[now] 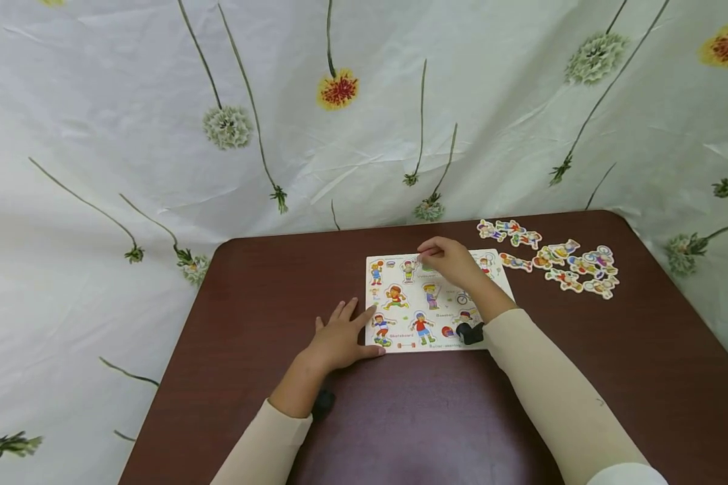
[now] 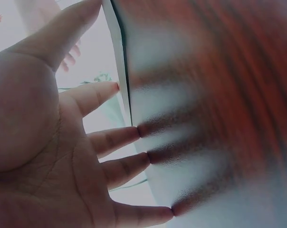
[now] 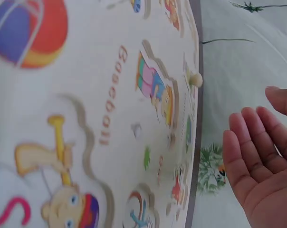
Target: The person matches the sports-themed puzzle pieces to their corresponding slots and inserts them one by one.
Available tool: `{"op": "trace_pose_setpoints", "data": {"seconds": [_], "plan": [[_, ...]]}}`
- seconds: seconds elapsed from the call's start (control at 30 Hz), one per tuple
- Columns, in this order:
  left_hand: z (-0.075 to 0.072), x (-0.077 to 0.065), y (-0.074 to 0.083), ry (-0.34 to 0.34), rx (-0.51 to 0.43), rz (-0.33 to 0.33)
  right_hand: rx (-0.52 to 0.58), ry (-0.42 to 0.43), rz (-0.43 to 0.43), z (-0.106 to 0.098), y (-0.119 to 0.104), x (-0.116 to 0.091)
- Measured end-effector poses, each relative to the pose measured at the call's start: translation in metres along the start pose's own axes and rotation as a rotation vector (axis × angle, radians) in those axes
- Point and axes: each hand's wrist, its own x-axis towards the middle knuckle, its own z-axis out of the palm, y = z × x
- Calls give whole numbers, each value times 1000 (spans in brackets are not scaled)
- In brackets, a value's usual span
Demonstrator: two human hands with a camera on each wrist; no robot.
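A white puzzle board (image 1: 408,306) with printed sports figures and shaped recesses lies on the table. My left hand (image 1: 335,342) rests flat with spread fingers at its left edge, the thumb and index fingertip at the rim. In the left wrist view the fingertips of the left hand (image 2: 53,142) press on the tabletop. My right hand (image 1: 455,266) is over the board's upper part, fingers slightly bent. In the right wrist view nothing shows between the thumb and fingers of the right hand (image 3: 262,166). A small knob (image 3: 196,80) stands up from the board near its far edge.
Loose figure-shaped puzzle pieces (image 1: 564,279) lie in a scattered group right of the board, with several more pieces (image 1: 491,231) farther back. The dark brown table (image 1: 267,283) ends at the back near a white floral cloth (image 1: 364,155).
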Motion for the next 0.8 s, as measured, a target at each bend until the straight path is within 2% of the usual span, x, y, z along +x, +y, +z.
{"op": "trace_pose_setpoints", "data": {"seconds": [0.33,0.6,0.8], "plan": [[0,0,-1,3,-17,-6,76,112,27,-39,16,-14],[-1,-1,-4,3,-39,-18,47,151,53,-72,29,-24],[0,0,-7,-10,-42,-13,-53,207,72,-91,42,-30]]}}
